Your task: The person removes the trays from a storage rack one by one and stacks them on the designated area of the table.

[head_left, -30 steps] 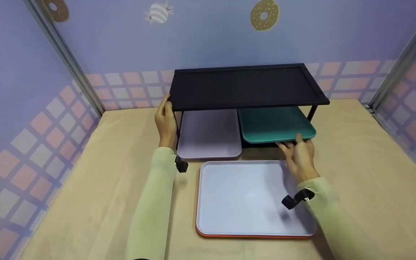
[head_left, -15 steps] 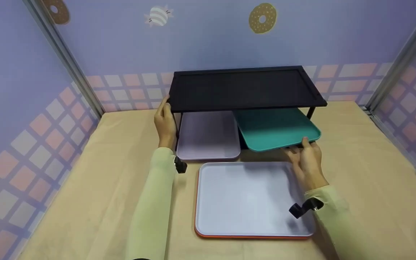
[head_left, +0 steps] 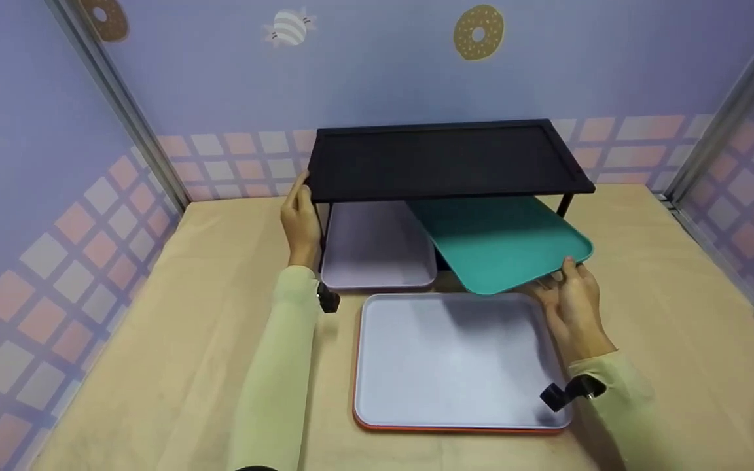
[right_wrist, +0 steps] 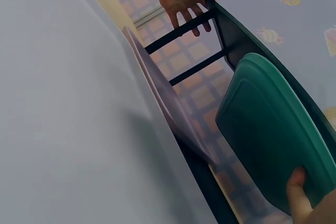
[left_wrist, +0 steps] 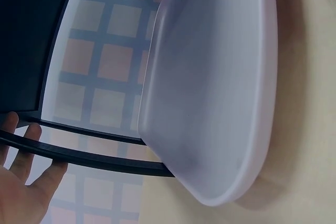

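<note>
Right hand [head_left: 576, 307] pinching the green tray [head_left: 508, 245] by its near edge, thumb on top; left hand [head_left: 302, 226], fingers fairly straight, against the black rack [head_left: 449, 160] at its left end. Best keep that tray raised, clear of the right front leg [head_left: 565, 205]. It's half out past the rack's front edge, near-left corner pointing toward the person, long axis slanting toward the worktop's [head_left: 684, 327] front right corner.

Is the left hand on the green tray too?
No, the left hand touches the black rack at its left end; only the right hand grips the green tray.
</note>
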The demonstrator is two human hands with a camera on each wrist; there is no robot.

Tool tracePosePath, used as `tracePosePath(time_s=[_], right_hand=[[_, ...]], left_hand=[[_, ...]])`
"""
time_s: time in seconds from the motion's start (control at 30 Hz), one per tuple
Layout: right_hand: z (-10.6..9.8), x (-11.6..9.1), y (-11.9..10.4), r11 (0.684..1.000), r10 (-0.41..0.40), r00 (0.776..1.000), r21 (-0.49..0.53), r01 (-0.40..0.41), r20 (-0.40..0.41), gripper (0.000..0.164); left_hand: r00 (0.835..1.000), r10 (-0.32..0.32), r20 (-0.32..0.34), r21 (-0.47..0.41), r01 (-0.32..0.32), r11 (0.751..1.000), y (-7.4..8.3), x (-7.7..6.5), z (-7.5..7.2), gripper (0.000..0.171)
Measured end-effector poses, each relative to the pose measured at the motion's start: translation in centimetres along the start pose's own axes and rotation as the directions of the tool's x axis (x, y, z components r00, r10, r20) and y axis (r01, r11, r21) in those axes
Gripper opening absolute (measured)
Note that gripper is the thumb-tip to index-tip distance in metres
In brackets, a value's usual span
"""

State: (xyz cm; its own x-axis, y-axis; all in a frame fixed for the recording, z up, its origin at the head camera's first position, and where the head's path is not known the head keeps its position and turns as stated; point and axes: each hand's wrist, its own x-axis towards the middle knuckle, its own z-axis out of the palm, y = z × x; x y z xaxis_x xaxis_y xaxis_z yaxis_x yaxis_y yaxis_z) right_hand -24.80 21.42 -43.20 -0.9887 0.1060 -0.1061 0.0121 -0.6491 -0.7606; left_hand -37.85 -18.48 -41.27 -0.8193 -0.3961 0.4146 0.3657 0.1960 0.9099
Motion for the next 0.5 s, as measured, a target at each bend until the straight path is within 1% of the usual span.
tracePosePath(time_s=[0.07,0.13,0.2,0.27,0.33,0.43,0.5], right_hand=[[-0.3,-0.2,-0.1,1.0,0.002,1.0,0.006,-0.002,0.015,0.018],[-0.6,-0.5,-0.2,1.0,0.004,1.0,0.011,-0.004,0.029,0.025],[-1.0,-0.7,-0.4,1.0,0.001,1.0,-0.005,-0.001,0.031,0.032],[-1.3,-1.0,-0.6,0.999,0.003,0.999,-0.034,-0.002,0.037,0.048],[-1.6,-1.1,-0.8,0.997,0.008,0.999,-0.075,-0.005,0.043,0.057],[-2.0,-1.4,-1.2,0.99,0.01,0.996,-0.143,0.003,0.086,0.067],[-2.2,-1.6,-1.3,0.986,0.003,0.995,-0.165,0.014,0.102,0.068]], left_hand=[[1.0,0.001,-0.001,-0.001,-0.001,1.0,0.0,0.0,0.0,0.042],[1.0,0.0,-0.003,-0.001,0.0,1.0,0.0,0.0,0.1,0.042],[1.0,0.002,-0.001,-0.002,-0.002,1.0,0.0,0.0,0.1,0.042],[1.0,0.006,0.002,-0.004,-0.006,1.0,-0.1,0.0,0.1,0.042],[1.0,0.01,0.007,-0.009,-0.01,1.0,-0.2,0.0,0.0,0.042],[1.0,0.016,0.006,-0.012,-0.016,1.0,-0.2,0.1,0.0,0.043],[1.0,0.018,0.001,-0.012,-0.018,1.0,-0.2,0.1,0.1,0.043]])
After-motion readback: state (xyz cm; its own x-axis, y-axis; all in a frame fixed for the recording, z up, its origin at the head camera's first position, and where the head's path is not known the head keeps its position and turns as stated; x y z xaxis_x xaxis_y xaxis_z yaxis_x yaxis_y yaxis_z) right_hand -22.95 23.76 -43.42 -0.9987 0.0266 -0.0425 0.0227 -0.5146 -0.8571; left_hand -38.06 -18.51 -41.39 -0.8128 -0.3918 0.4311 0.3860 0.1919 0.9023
